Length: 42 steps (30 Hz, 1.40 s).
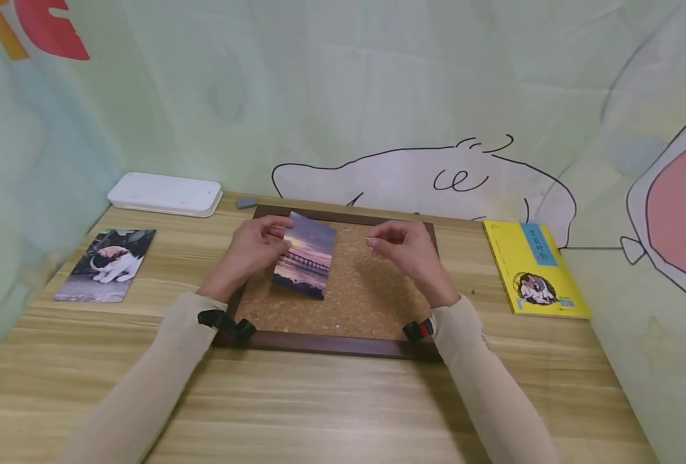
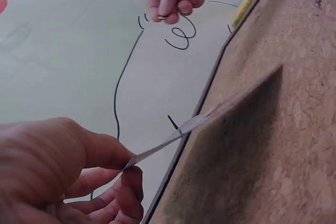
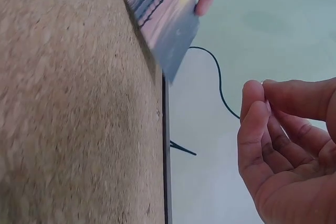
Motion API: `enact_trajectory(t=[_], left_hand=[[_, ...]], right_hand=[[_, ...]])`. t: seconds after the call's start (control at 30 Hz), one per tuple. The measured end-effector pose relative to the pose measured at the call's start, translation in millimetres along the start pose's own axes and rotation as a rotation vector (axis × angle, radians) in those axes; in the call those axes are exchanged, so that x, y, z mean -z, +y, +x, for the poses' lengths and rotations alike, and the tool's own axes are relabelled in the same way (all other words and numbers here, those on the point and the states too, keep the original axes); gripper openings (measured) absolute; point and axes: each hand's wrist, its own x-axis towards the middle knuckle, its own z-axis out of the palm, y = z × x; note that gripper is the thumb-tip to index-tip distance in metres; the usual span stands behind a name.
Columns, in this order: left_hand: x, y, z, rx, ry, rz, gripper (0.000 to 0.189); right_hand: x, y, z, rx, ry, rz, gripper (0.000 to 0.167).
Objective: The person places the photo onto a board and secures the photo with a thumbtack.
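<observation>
My left hand [image 1: 254,248] pinches a photo card [image 1: 311,258] by its left edge, thumb on the picture side. The card shows a purple sunset over water and is tilted over the left half of a dark-framed cork board [image 1: 372,309]. In the left wrist view it appears nearly edge-on, its shadow falling on the cork. My right hand [image 1: 407,254] hovers above the board's right half, thumb and fingertips pinching a tiny, pale pin [image 1: 369,240], mostly hidden by the fingers. Small shiny pins [image 1: 347,229] sit at the board's top and bottom edges.
A cat photo card [image 1: 107,265] lies at the left of the wooden table. Behind it are a white case [image 1: 166,194] and a small grey block [image 1: 246,203]. To the right lies a yellow book [image 1: 534,267]. A printed cloth backdrop [image 1: 343,90] rises behind the table.
</observation>
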Motion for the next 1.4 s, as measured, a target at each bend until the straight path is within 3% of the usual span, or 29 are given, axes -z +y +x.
enact_trajectory(t=[0.33, 0.63, 0.93, 1.17, 1.4], left_hand=[[-4.0, -12.9, 5.3, -0.009, -0.062, 0.088, 0.049], [-7.9, -16.1, 4.6, -0.026, -0.059, 0.222, 0.053], [-12.9, -19.6, 6.6, -0.062, -0.042, 0.319, 0.056], [-17.7, -18.9, 7.5, -0.068, -0.069, 0.348, 0.059], [-21.6, -17.7, 8.8, -0.082, -0.078, 0.365, 0.059]], right_hand=[[-15, -6, 10.4, -0.029, -0.041, 0.030, 0.011], [-28, -10, 20.8, -0.110, -0.101, 0.054, 0.016], [-45, -6, 34.0, -0.110, -0.130, 0.038, 0.015], [-55, -6, 44.1, -0.142, -0.131, -0.005, 0.010], [-64, -1, 52.0, -0.174, -0.155, 0.023, 0.009]])
